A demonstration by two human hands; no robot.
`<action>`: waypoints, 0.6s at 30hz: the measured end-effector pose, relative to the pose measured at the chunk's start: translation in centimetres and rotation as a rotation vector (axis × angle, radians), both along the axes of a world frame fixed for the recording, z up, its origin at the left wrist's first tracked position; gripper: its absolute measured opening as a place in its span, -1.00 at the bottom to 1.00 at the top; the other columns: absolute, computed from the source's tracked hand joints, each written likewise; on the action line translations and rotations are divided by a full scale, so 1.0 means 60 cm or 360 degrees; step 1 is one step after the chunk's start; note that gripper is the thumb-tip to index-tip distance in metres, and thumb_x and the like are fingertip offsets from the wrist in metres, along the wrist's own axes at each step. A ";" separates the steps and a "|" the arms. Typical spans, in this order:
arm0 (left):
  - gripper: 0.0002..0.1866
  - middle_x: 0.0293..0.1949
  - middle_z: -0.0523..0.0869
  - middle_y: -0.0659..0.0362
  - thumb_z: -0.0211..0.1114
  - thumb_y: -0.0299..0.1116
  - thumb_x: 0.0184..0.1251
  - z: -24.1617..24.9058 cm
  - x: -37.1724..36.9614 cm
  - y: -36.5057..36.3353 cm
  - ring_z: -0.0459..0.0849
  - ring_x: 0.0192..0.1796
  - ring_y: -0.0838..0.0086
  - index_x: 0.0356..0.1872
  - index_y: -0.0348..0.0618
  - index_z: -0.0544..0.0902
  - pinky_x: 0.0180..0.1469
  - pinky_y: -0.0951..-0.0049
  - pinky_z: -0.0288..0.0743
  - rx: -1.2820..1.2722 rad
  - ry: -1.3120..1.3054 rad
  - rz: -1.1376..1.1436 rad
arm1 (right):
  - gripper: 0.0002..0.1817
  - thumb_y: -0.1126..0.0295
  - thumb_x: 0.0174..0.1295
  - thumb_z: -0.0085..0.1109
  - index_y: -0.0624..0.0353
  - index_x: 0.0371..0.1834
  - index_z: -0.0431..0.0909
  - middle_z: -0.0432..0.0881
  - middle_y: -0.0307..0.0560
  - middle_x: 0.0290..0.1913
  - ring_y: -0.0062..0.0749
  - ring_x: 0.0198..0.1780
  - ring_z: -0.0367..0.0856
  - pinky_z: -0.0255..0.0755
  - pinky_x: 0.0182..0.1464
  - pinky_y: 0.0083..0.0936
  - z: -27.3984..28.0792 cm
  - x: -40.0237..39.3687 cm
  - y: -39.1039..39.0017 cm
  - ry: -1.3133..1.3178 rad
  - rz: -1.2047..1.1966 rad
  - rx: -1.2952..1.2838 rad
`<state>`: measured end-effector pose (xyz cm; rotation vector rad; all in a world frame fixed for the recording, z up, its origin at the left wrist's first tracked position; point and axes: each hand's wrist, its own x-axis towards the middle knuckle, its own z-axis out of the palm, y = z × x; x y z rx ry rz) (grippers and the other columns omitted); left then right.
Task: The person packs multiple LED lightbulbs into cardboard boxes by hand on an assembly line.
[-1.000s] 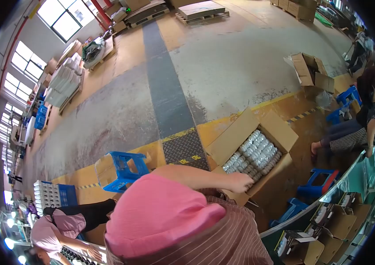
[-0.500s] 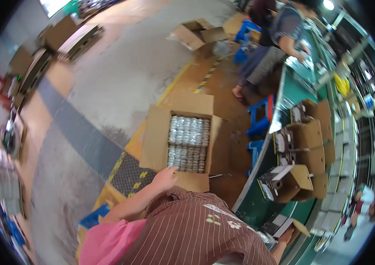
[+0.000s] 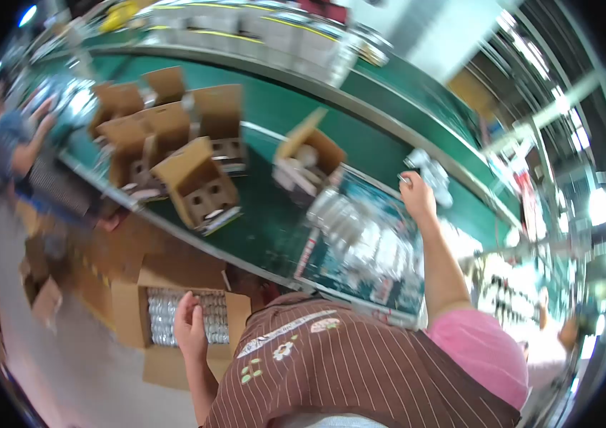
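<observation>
My left hand [image 3: 189,327] hangs over the edge of a floor carton [image 3: 167,365], fingers loosely bent and holding nothing visible. Rows of clear-wrapped round items [image 3: 162,317] fill that carton. Over the green bench, my right hand [image 3: 418,196] has its fingers pinched together; something small and pale may be at the tips, but blur hides what. Just beyond it lies a crumpled clear plastic bag [image 3: 433,178]. Nearer me, a row of plastic-wrapped pieces [image 3: 364,235] rests on a printed flat carton [image 3: 310,265]. To their left stands a small open box [image 3: 321,146] with pale round items inside.
Several open brown boxes with inserts [image 3: 199,189] stand on the green bench [image 3: 260,214]. Behind them runs a line of grey boxes [image 3: 281,39]. A co-worker [image 3: 14,146] is at the bench's far left. Another open carton [image 3: 42,285] sits on the floor.
My view has swung right, from the floor to the bench. My right hand has moved away from the small box to beside the plastic bag. My left hand remains at the floor carton.
</observation>
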<state>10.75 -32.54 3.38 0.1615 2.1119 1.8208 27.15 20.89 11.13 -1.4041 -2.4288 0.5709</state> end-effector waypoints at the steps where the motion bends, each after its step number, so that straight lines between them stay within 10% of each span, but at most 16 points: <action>1: -0.63 0.06 0.60 0.04 0.08 -0.54 0.44 0.029 -0.015 0.043 0.63 0.00 0.42 0.24 -0.35 0.46 0.07 0.42 0.53 0.0037 -0.0016 -0.0112 | -0.64 0.18 0.23 0.05 0.04 0.03 0.61 0.70 0.14 -0.16 0.07 -0.05 0.65 0.48 0.01 -0.16 -0.002 0.048 0.018 -0.0115 -0.0107 -0.0006; 7: -0.56 0.14 0.55 0.01 0.09 -0.54 0.44 0.105 -0.064 0.296 0.63 0.01 0.42 0.31 -0.34 0.37 0.11 0.45 0.51 0.0235 0.0075 -0.0617 | -0.58 0.17 0.15 0.09 0.05 0.07 0.57 0.68 0.15 -0.04 0.11 0.05 0.61 0.47 0.08 -0.16 -0.077 0.252 0.102 -0.0359 -0.0261 -0.0109; 13: -0.23 0.34 0.28 0.00 0.37 -0.36 0.23 0.046 -0.134 0.521 0.44 0.22 0.29 0.43 -0.26 0.20 0.24 0.27 0.38 -0.0055 0.0478 -0.0264 | -0.25 0.15 0.06 0.36 0.21 0.32 0.35 0.41 0.28 0.27 0.11 0.30 0.40 0.29 0.34 -0.20 -0.190 0.216 0.194 -0.0041 -0.0070 -0.0120; 18: -0.47 0.06 0.65 0.03 0.40 -0.33 0.22 -0.066 -0.202 0.627 0.62 0.08 0.35 0.20 -0.32 0.51 0.14 0.39 0.45 0.0123 0.0202 -0.0083 | -0.17 0.29 -0.05 0.37 0.12 0.39 0.29 0.35 0.29 0.31 0.15 0.33 0.36 0.29 0.36 -0.19 -0.267 0.123 0.256 -0.0199 0.0060 0.0058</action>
